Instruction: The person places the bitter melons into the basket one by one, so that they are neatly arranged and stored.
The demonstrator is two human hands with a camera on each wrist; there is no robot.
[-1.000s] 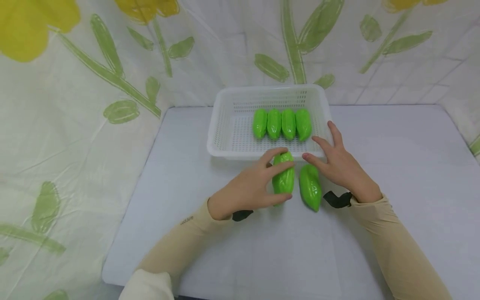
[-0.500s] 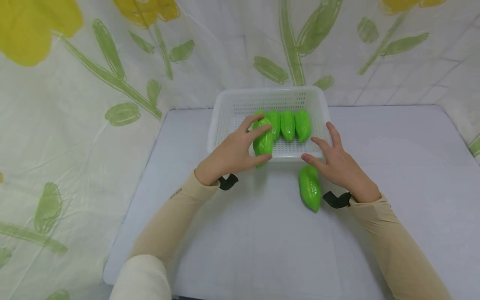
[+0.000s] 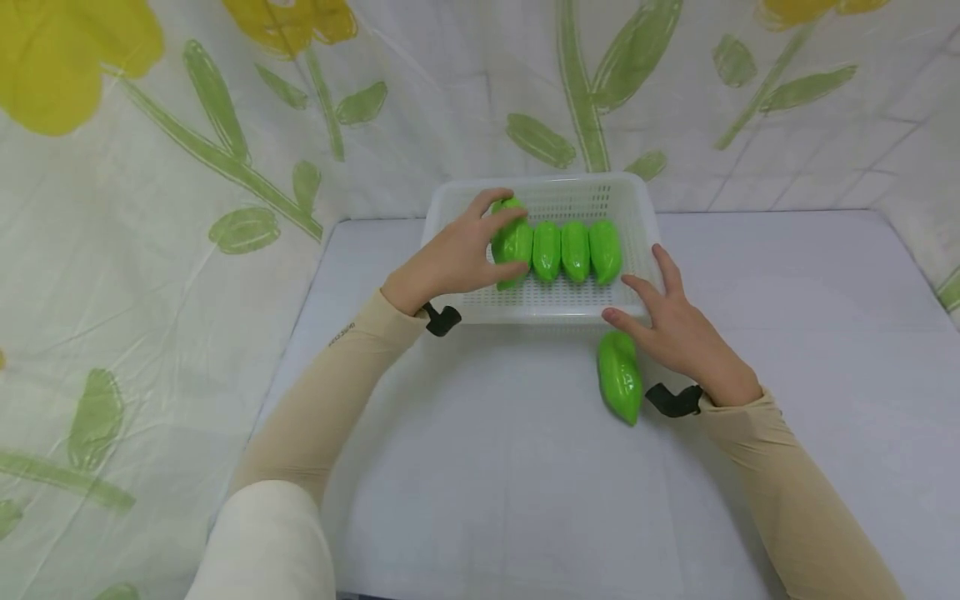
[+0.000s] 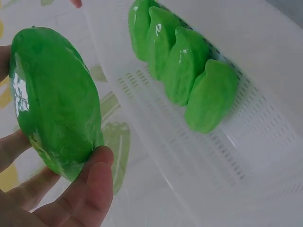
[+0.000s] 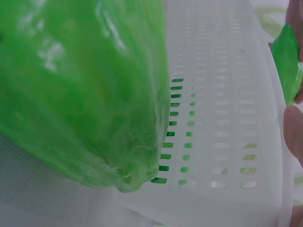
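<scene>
My left hand (image 3: 465, 253) grips a glossy green pepper-shaped vegetable (image 3: 513, 242) over the left part of a white plastic basket (image 3: 480, 312). In the left wrist view, fingertips hold the vegetable's (image 4: 57, 101) sides, and a row of several similar ones (image 4: 210, 97) lies in the basket. The head view shows three of that row (image 3: 575, 252); the held one hides the leftmost. Spread over the basket's front right corner, my right hand (image 3: 678, 333) has its fingertips at the rim. Another green vegetable (image 3: 620, 377) lies on the table below that hand, looming large in the right wrist view.
The slotted basket wall (image 5: 222, 118) rises close beside the vegetable on the table. A pale cloth-covered table (image 3: 510, 483) carries everything. Behind it hangs a white sheet (image 3: 450, 100) with printed flowers, and the table's left edge runs near the left arm.
My left hand has lifted the green vegetable from in front of the basket and carried it up and left, over the basket's left part. The right hand has stayed at the corner.
</scene>
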